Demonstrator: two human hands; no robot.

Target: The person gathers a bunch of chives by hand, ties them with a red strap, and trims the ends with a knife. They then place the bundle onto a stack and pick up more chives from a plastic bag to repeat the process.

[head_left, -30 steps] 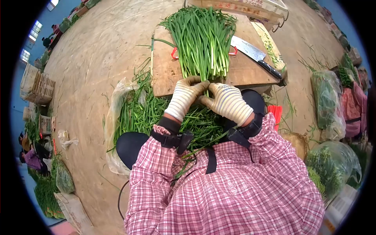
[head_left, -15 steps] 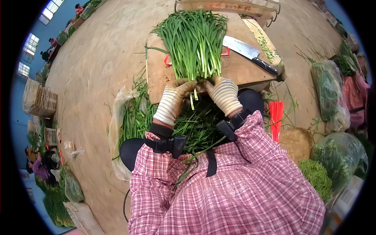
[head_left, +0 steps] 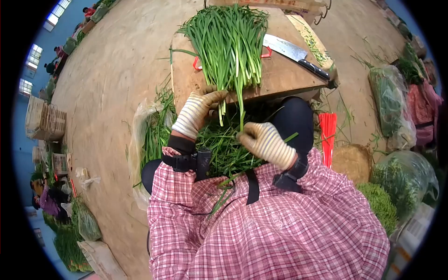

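A thick bunch of garlic chives lies on the wooden board, leaves away from me and pale stems toward me. My left hand, in a striped knit glove, is closed around a few stem ends at the board's near edge. Below that edge, my gloved right hand pinches the lower end of a long chive stalk, which stretches up into the bunch. A red tie pokes out on both sides from under the bunch. Loose green leaves fill the space between my legs.
A cleaver rests on the board's right side, its black handle toward me. Red strips stand by my right knee. Bagged greens line the right. A clear plastic sheet edges the pile at left. Other people sit far left.
My right hand has left the stem ends beside my left hand and come down toward me, drawing a chive stalk partly out. My left hand has shifted slightly left.
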